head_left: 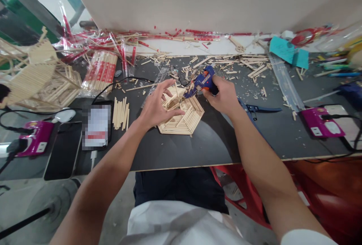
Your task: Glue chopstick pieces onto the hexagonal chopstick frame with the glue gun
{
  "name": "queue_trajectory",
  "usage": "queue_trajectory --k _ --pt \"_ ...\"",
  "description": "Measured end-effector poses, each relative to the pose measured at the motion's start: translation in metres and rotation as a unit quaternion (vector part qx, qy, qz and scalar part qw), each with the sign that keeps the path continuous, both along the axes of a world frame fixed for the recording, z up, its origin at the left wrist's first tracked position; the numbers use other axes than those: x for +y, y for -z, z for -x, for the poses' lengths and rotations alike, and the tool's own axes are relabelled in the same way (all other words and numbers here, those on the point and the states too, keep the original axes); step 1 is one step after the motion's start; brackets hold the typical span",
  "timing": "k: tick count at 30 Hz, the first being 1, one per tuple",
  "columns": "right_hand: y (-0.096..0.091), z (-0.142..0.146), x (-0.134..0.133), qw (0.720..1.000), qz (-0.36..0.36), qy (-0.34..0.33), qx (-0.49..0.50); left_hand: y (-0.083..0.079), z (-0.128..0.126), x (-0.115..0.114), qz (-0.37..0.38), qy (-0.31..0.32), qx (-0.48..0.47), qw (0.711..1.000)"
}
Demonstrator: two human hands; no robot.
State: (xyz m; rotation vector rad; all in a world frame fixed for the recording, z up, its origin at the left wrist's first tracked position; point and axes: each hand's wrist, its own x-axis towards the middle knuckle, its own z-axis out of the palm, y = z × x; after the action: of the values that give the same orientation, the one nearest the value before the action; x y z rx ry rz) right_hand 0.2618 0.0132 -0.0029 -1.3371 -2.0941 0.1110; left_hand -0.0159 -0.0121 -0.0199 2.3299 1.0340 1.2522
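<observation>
On the dark tabletop lies a flat hexagonal piece built of wooden sticks, with a few sticks standing or lying loosely on its middle. My left hand hovers at its left side, thumb and fingers spread apart; part of the piece is hidden behind it. A blue hot glue gun is gripped in my right hand, its nozzle pointing down and left at the middle of the hexagon. Left of my left hand, a small row of cut sticks lies on the table.
Two phones and a purple power strip sit at left, near a larger stick structure. Packed sticks lie behind. Blue-handled pliers rest right; stick scraps litter the back. Another purple power strip is far right.
</observation>
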Motion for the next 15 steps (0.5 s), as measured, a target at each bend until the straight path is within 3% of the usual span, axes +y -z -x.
queue_trajectory --k 15 --pt "-0.0003 0.0006 0.0002 0.999 0.011 0.032 0.011 -0.0022 -0.0009 -0.0024 0.009 0.011 0.020 1.000"
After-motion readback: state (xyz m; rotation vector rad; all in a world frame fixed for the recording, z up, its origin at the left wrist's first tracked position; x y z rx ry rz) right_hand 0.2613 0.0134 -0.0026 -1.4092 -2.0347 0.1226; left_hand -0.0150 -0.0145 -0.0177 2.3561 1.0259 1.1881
